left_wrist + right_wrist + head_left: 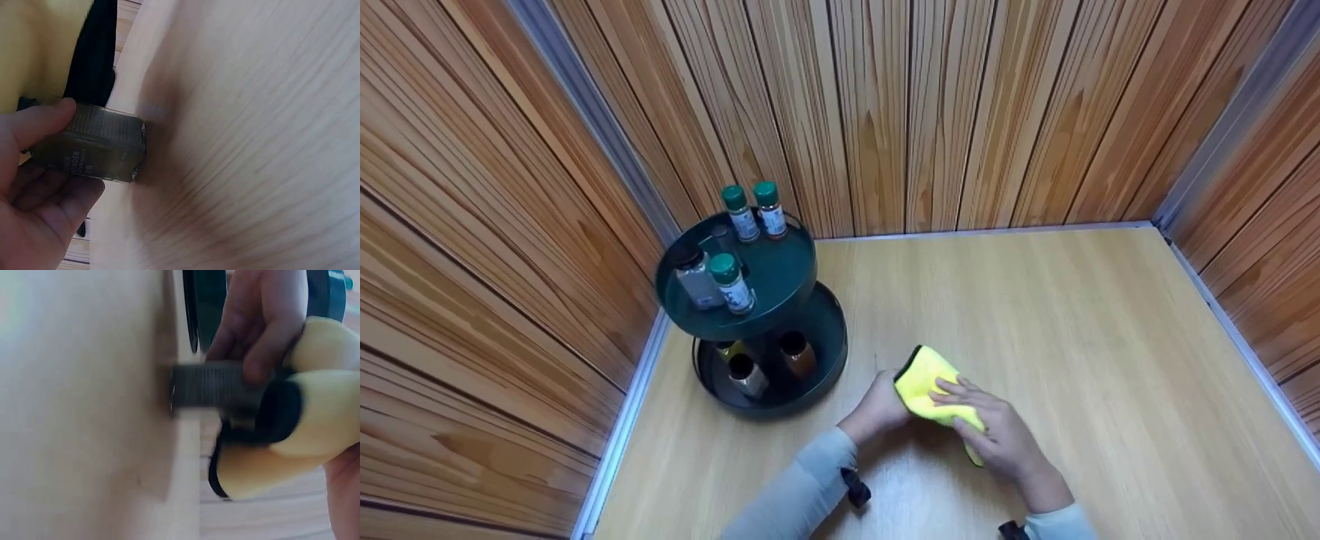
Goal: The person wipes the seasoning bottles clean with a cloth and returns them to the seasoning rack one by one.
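Observation:
My left hand point(881, 405) grips a square clear spice jar point(104, 143) around its upper part, thumb on one side and fingers on the other. Printed label text shows on the jar, and its base is close over the tabletop. A yellow cloth point(926, 379) with black edging is bunched over the jar's top end, which it hides. My right hand point(997, 435) holds this cloth, fingers laid across it and thumb nearer me. In the right wrist view the cloth's folds point(320, 394) sit right against the jar and the left hand's fingers.
A two-tier dark green round rack point(780, 270) stands to the left. Its upper tier carries green-capped jars point(733, 289) and a dark-capped jar point(701, 281); dark-capped jars point(748, 379) sit below. Wood-panelled walls point(945, 112) enclose the tabletop point(1035, 300) at the back and sides.

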A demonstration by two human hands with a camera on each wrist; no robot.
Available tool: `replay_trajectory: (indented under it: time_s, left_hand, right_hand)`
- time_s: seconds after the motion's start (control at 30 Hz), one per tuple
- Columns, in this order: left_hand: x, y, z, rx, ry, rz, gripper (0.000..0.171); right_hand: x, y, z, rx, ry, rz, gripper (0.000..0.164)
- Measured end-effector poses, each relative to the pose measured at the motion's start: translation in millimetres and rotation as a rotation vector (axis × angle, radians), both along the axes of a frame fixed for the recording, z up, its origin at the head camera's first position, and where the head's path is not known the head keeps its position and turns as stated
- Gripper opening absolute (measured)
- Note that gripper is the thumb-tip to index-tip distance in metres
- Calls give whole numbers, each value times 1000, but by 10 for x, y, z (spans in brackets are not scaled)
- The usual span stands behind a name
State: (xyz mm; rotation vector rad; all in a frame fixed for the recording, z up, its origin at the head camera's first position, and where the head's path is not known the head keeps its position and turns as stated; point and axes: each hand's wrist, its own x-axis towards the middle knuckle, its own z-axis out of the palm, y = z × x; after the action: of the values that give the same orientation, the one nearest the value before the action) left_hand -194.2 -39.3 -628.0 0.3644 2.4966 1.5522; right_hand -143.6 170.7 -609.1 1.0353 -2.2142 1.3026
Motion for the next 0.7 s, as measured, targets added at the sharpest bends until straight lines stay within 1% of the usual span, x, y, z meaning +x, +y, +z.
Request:
replay_trajectory:
  time_s: [0.1,0.17,0.2,0.27,0.33,0.4,0.47,0.53,0.6,0.63,0.7]
  left_hand:
    - [-10,18,15,-15,-77,-7,32]
    - [-16,25,19,-2,-119,-20,43]
    - [-20,28,19,3,-125,-27,46]
    - [-26,33,15,6,-126,-39,47]
    - [-34,43,10,-10,-104,-42,44]
    - [-38,54,4,-44,-69,-33,40]
    - [-33,63,4,-53,-59,-17,43]
    - [-19,59,2,-57,-38,-3,47]
    - [-3,44,-1,-35,-14,0,51]
    - [4,35,0,-17,1,-4,49]
    - [13,12,-4,23,17,-6,40]
  right_hand:
    - [-2,39,-18,-49,-91,-114,33]
    - [-22,-4,-22,-56,-148,-196,30]
    - [-38,-43,-19,-50,-183,-233,30]
    - [-75,-145,-14,-15,-240,-304,32]
    - [-116,-252,-1,37,-271,-355,37]
    - [-143,-335,9,103,-248,-377,41]
    - [-152,-376,10,148,-176,-352,40]
    - [-148,-381,11,161,-80,-289,36]
    - [-145,-356,13,148,5,-207,33]
    - [-145,-335,17,130,33,-165,30]
    - [-141,-287,31,74,48,-93,28]
